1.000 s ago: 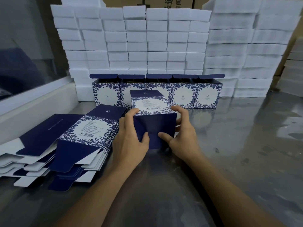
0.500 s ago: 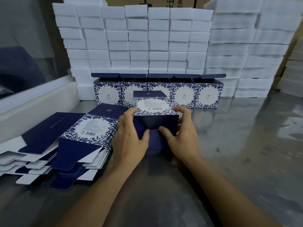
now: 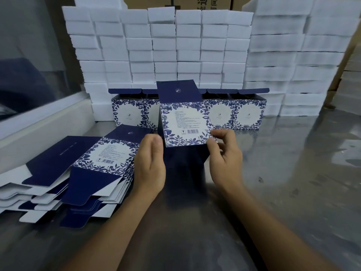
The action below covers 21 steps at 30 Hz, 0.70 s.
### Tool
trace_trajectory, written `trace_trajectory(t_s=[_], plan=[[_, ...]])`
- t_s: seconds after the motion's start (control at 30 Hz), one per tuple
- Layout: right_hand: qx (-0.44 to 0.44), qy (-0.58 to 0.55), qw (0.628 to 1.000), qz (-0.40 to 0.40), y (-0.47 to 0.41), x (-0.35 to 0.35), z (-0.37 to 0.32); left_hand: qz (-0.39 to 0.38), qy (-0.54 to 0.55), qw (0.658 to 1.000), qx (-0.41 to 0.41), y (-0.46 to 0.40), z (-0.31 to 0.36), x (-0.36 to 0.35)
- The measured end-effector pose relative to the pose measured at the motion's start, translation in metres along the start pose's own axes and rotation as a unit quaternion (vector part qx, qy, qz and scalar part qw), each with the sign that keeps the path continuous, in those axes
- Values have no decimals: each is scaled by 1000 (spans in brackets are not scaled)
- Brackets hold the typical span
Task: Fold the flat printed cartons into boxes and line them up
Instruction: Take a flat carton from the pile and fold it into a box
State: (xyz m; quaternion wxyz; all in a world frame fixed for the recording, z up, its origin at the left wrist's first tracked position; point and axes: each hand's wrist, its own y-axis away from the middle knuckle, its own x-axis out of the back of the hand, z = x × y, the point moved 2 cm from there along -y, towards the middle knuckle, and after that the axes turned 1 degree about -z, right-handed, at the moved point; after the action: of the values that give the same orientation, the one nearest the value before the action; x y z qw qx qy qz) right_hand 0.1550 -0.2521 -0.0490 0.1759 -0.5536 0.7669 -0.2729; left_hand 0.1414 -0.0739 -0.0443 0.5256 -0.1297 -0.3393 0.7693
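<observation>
Held upright between left hand point(image 3: 150, 165) and pinching right hand point(image 3: 224, 153), carton point(image 3: 185, 124) just before the bench's back-edge row point(image 3: 248, 114).

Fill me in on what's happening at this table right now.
A person is folding printed cartons into boxes. Both hands, left hand and right hand, hold a blue floral carton upright by its lower corners, top flap standing open. A row of finished boxes stands behind it against stacked white foam blocks. A pile of flat cartons lies at the left.
</observation>
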Motion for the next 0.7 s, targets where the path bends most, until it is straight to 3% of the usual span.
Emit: trace_trajectory(t_s=[0.17, 0.47, 0.7], plan=[[-19, 31, 999, 13, -1, 1, 4, -9, -41, 999, 10, 1, -2, -5], [-97, 59, 993, -27, 2, -1, 11, -50, 76, 981, 171, 3, -9, -6], [-113, 15, 986, -119, 3, -8, 5, -44, 49, 992, 107, 2, -2, -4]])
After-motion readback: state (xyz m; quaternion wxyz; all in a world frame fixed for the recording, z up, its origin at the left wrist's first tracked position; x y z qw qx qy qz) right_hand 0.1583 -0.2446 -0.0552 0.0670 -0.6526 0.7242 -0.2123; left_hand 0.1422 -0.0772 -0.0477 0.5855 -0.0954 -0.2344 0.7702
